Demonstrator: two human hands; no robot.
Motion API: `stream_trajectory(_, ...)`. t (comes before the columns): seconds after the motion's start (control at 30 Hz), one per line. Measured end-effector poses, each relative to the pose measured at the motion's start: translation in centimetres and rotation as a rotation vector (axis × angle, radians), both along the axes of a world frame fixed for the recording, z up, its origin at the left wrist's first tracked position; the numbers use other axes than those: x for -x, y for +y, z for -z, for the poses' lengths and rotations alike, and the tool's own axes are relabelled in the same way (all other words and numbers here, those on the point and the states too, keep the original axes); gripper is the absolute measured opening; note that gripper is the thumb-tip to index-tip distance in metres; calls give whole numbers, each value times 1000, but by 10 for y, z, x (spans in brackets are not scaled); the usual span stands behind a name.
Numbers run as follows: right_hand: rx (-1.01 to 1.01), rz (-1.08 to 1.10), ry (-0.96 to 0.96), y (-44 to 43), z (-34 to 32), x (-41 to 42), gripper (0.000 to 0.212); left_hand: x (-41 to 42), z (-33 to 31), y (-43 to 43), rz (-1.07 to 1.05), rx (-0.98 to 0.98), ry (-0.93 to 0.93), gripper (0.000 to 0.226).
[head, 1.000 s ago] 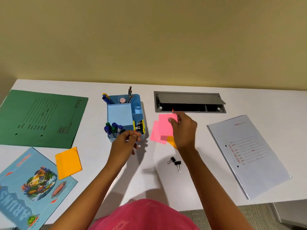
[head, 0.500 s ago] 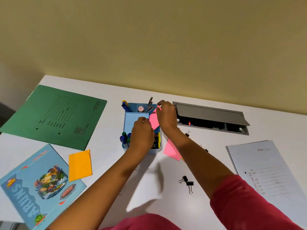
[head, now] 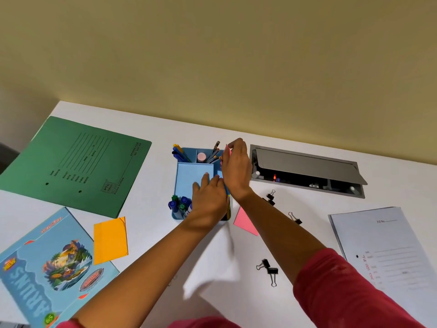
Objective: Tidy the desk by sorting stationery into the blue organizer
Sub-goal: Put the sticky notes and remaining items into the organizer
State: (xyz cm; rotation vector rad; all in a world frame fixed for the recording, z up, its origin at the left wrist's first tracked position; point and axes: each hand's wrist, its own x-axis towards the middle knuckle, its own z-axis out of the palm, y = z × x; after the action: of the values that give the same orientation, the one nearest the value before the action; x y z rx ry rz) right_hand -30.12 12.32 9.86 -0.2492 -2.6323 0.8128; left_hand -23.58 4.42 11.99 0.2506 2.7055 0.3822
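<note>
Right hand raised, pink note pinched

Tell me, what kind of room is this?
Probably an office or study room. The white desk has a built-in socket box with a flip-up lid, paper folders like the green folder lie on it, and a blue organizer holds pens and markers.

Blue organizer — pink note, green folder.
</note>
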Motion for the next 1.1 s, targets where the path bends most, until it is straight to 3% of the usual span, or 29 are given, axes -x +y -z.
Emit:
stream_trajectory(0.17, -13, 43, -141, 4, 12, -2, 11, -1, 3, 0, 4, 1, 37, 49)
stream_trajectory(0.3, 15, -48, -188, 11, 20, -8, 19, -2, 3, 0, 9, 24, 58, 47)
stream_trajectory(0.57, 76, -157, -157, 19, 23, -18, 23, -2, 2, 0, 30, 47, 50, 50)
stream_trajectory(0.83, 132, -134, -115, 24, 19, -31, 17, -2, 1, -3, 55, 53, 80, 48)
stream_trajectory(1.0, 214, -6, -7, 43, 20, -61, 5, -11, -5, -8, 17, -220, 201, 33)
stream_trajectory(1.1, 267, 115, 2, 68, 33, -89, 13, -26, -13, -9, -39, -431, 244, 22)
